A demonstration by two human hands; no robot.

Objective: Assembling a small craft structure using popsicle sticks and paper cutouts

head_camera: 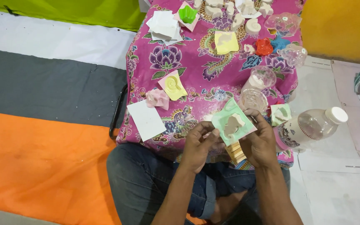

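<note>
While both hands meet over the near edge of the pink floral cloth [196,79], they share one thing: a pale green mould [233,121] with a seahorse-shaped cast sitting in its hollow. The left hand [199,146] is closed on the mould's left edge, thumb and fingers pinching it. The right hand [260,141] grips the right edge, fingers curled around it, and the mould tilts up toward the camera. Just under the mould, between the hands, sits a small tan ribbed block [236,153]; I cannot tell which hand bears it.

On the cloth just left of the hands lies a white card [146,120], with a pink mould [157,98] and a yellow mould [173,85] showing a shell shape beyond it. A second small green mould [280,113] lies just right of the right hand. Two clear cups [258,88] stand behind the held mould. A clear plastic bottle [313,123] with a white cap lies on its side on the pale floor to the right. White casts [234,10] crowd the cloth's far end. The person's jeans [146,179] show below.
</note>
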